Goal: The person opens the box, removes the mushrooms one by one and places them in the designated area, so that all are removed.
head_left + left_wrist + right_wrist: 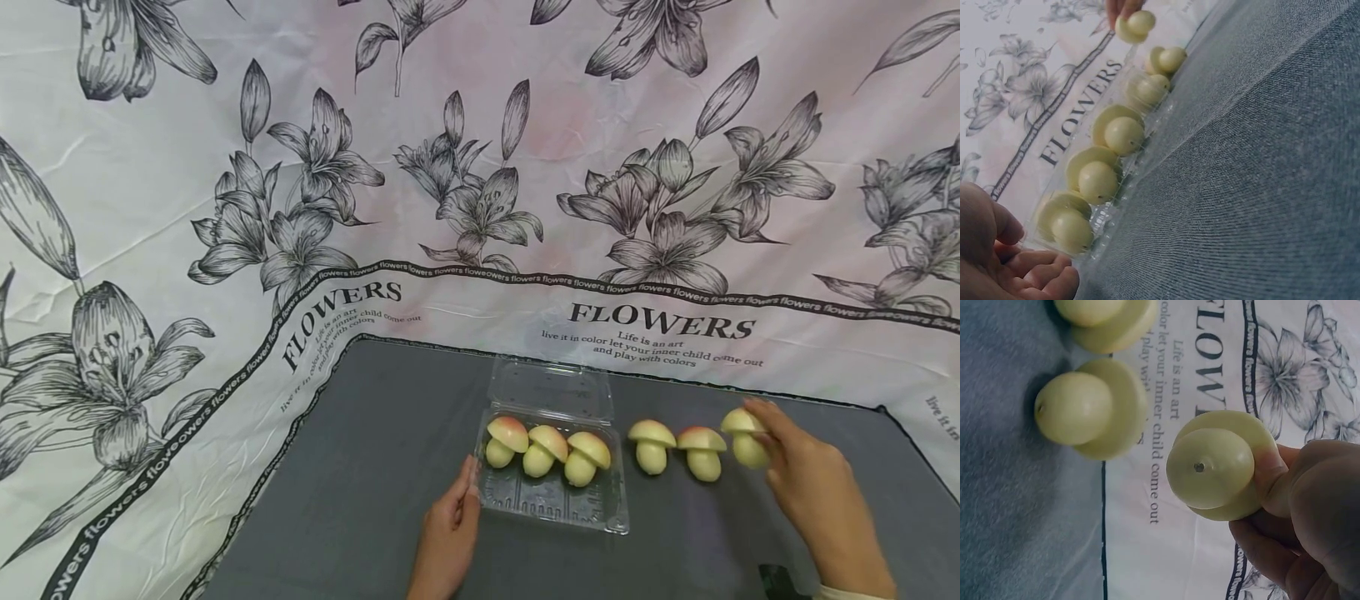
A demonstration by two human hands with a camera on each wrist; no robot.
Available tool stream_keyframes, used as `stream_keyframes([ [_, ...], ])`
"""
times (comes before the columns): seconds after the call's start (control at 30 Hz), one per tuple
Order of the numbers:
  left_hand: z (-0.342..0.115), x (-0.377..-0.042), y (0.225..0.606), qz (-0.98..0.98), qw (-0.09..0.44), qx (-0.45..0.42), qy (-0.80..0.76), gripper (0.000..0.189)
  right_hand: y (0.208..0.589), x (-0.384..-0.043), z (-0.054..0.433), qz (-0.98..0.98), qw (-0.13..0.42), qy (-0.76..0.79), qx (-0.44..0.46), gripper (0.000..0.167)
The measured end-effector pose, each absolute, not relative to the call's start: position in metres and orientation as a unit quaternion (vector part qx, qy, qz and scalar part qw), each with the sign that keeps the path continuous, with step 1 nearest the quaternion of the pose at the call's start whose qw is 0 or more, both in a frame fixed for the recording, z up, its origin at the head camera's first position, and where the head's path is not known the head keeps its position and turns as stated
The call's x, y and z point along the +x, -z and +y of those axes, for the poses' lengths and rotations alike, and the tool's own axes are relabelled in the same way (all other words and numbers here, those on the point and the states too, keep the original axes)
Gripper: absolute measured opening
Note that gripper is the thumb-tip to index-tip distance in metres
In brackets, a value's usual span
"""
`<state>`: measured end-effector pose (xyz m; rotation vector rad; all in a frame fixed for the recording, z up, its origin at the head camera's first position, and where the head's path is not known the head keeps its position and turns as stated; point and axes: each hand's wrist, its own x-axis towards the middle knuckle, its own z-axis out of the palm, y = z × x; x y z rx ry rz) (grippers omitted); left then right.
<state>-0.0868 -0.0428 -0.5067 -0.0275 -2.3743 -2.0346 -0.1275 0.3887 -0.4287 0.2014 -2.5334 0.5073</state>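
My right hand (817, 492) holds a pale yellow toy mushroom (748, 446) by its reddish cap, above the right part of the grey cloth. Thumb and fingers pinch the cap's edge in the right wrist view, where the stem end of this toy mushroom (1210, 469) faces the camera. Two more toy mushrooms, one in the middle (702, 462) and one nearer the box (651, 457), stand on the cloth. My left hand (447, 533) grips the left edge of a clear plastic box (555, 517). Three toy mushrooms (545, 454) stand in a row inside it.
The box's clear lid (551, 392) is flipped back, away from me. Grey cloth (360, 483) covers the surface, bordered by a white flower-printed sheet (480, 308) that rises behind. A small black object (778, 581) shows beside the right wrist.
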Motion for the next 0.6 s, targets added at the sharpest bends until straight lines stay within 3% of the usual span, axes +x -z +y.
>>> stream_keyframes([
  [0.23, -0.042, -0.087, 0.507, -0.758, 0.012, -0.007, 0.652, 0.050, 0.439, -0.126, 0.397, -0.944, 0.263, -0.189, 0.059, 0.049],
  [0.6, -0.042, -0.087, 0.508, -0.753, 0.010, -0.007, 0.657, 0.050, 0.449, -0.127, 0.405, -0.955, 0.233, -0.178, 0.048, 0.050],
])
